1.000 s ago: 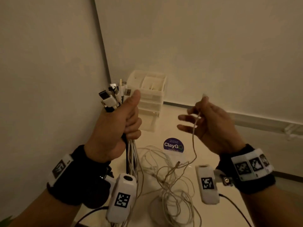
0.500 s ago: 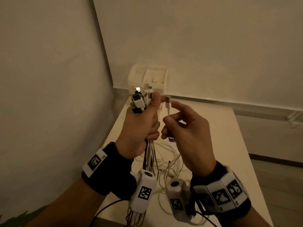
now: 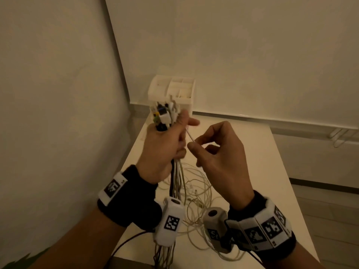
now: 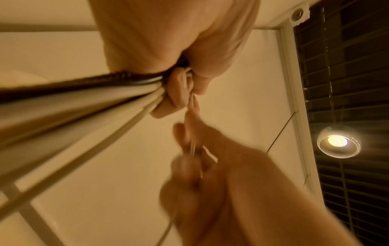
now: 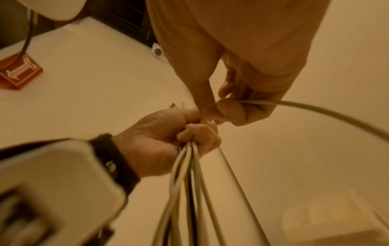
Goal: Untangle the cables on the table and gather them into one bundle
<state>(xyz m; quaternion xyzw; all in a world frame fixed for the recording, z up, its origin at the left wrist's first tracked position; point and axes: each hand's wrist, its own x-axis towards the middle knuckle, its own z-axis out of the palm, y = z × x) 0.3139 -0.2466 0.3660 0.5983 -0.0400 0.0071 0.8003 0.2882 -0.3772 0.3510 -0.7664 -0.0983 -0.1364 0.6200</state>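
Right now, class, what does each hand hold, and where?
Left hand grips the cable bundle just below its plugs; right hand pinches one thin cable along its length.

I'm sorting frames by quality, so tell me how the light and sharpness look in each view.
Head view: dim, warm light, yet the left hand, its cable bundle and the right hand read sharply. Left wrist view: a ceiling lamp flares, and the right hand is smeared with motion blur. Right wrist view: orange cast, edges soft, the near cables thick and blurred.

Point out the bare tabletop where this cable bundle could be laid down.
Bare: the table's far right stretch, between the right hand and the wall-side edge, right of the white organizer. Crowded: the near middle, under loose cables below both wrists.
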